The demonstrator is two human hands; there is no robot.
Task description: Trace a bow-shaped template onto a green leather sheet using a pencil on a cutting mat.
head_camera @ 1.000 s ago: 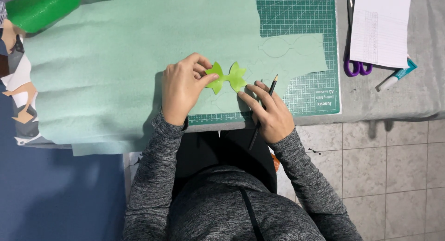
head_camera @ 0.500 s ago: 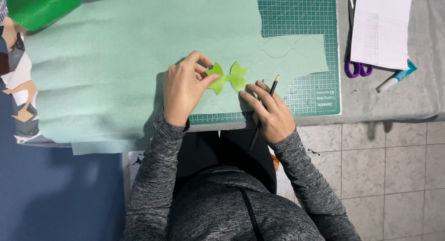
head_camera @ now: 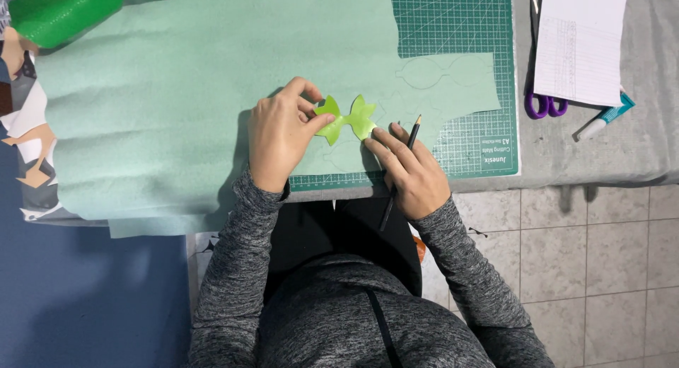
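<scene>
My left hand (head_camera: 279, 138) pinches the left lobe of the bright green, bow-shaped paper template (head_camera: 345, 118) between thumb and fingertips, pressing it flat on the pale mint sheet of felt (head_camera: 177, 92). My right hand (head_camera: 410, 171) is curled around a dark pencil (head_camera: 402, 168), gripping it along the shaft while its fingertips rest on the template's right lower edge. The template lies near the front edge of the table, just beside the dark green gridded cutting mat (head_camera: 460, 28), which the felt partly covers.

Against the pictures from a moment ago, almost nothing has shifted: both hands sit where they were and the bow has not moved (perhaps a hair's adjustment, too small to tell). I judge the template is being held steady; faint bow outlines already show on the felt to the right.

As for printed things: the mat carries pale lettering in its lower right corner. A white, lined paper sheet (head_camera: 580, 39) lies at the upper right, over purple-handled scissors (head_camera: 543, 102), with a teal and white marker (head_camera: 602, 119) beside it. A roll of darker green material (head_camera: 64, 13) sits top left.
</scene>
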